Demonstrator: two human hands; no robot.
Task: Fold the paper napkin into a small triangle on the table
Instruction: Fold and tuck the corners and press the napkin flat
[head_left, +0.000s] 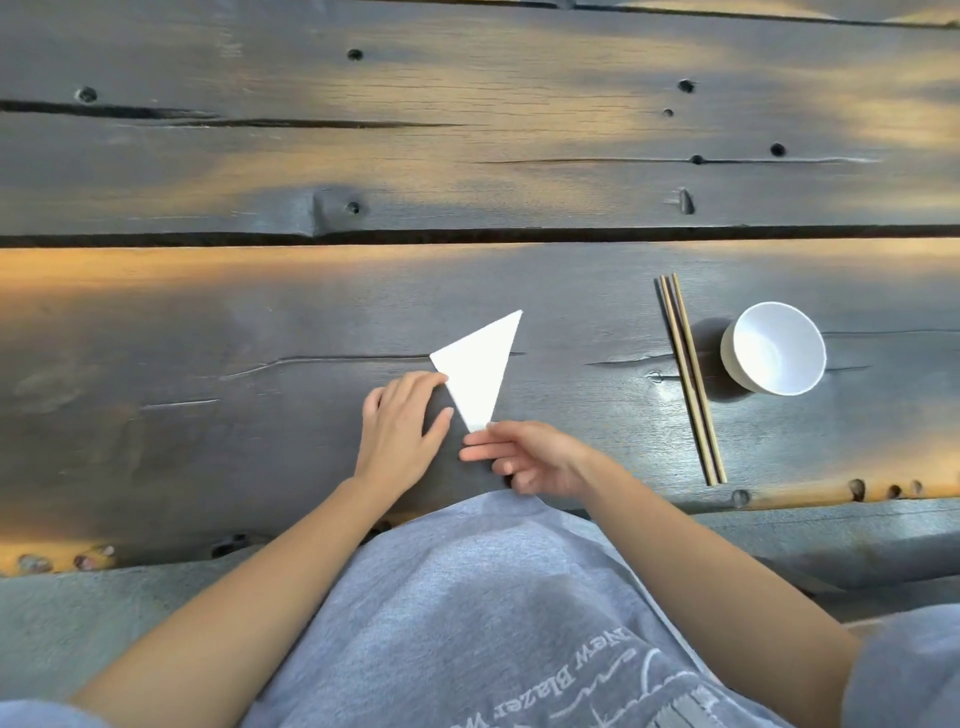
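The napkin (480, 364) lay as a triangle, its tip pinched by the right hand (530, 457), the left hand (400, 426) spread flat beside it.

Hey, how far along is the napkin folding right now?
Mostly done: the napkin already lies as a flat white triangle on the table. In hand: the left hand rests against its left edge, and the right hand touches the near tip. Left: perhaps one more fold if it should be smaller, then letting go. The chopsticks and bowl sit untouched to the right.
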